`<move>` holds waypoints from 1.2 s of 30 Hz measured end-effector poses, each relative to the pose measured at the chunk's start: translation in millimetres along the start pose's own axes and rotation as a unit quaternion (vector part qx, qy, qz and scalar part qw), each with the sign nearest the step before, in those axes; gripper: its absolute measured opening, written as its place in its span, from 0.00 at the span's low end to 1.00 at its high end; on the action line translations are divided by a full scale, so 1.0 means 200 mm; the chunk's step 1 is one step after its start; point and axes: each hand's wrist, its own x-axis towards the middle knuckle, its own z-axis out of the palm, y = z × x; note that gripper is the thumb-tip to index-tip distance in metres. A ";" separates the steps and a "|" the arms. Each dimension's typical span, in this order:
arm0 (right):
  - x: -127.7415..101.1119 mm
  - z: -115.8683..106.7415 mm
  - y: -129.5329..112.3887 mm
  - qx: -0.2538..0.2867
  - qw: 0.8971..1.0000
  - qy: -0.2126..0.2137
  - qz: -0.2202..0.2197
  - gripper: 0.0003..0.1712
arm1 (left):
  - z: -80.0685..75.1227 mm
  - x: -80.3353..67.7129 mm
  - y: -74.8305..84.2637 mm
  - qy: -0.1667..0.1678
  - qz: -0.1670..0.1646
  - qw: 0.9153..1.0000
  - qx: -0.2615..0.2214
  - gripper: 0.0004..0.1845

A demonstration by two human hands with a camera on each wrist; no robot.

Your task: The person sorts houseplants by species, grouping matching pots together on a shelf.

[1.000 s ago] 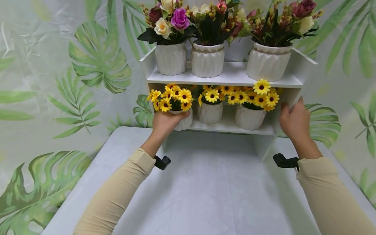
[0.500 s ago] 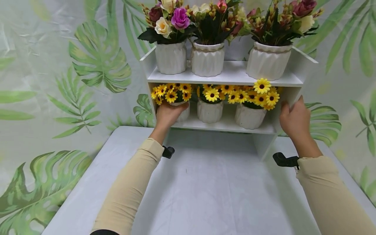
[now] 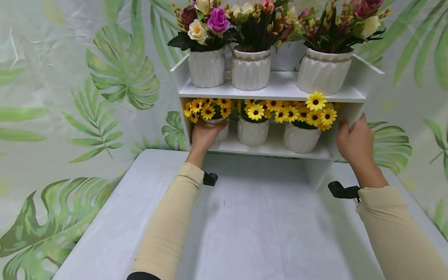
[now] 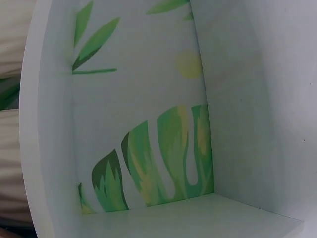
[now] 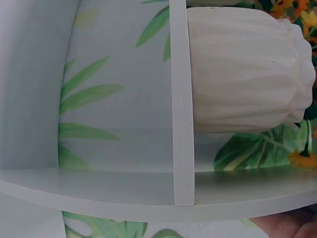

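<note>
In the head view my left hand (image 3: 206, 134) holds a small white pot of yellow sunflowers (image 3: 222, 134) at the left end of the lower shelf. Its thumb lies across the pot's front; the other fingers are hidden. My right hand (image 3: 357, 142) grips the right side panel of the white two-tier shelf (image 3: 273, 95), thumb toward the inside. Part of this hand (image 5: 290, 225) shows below the panel in the right wrist view. A middle sunflower pot (image 3: 252, 132) and a right sunflower pot (image 3: 301, 138) stand on the same board.
Three larger white pots of artificial roses, the left (image 3: 207, 68), middle (image 3: 251, 70) and right (image 3: 324, 72), stand on the upper tier. The shelf rests on a white-covered table (image 3: 252, 217). A leaf-patterned backdrop (image 3: 122, 70) hangs close behind. The left wrist view shows the open space under the lower board.
My left hand has moved the left sunflower pot back, deeper into the lower shelf, in line with the others. The right hand stays on the side panel. The head view shifts slightly.
</note>
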 end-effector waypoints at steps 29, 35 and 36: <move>-0.05 -0.09 0.03 0.070 0.988 -0.139 0.016 0.42 | -0.09 -0.28 0.00 0.027 0.014 0.996 0.080 0.47; -0.14 -0.10 0.16 0.071 0.959 -0.276 0.012 0.41 | -0.20 -0.57 -0.03 -0.068 0.051 0.991 0.105 0.32; -0.16 -0.09 0.20 0.062 0.951 -0.302 0.010 0.40 | -0.22 -0.61 -0.04 -0.090 0.055 0.988 0.115 0.31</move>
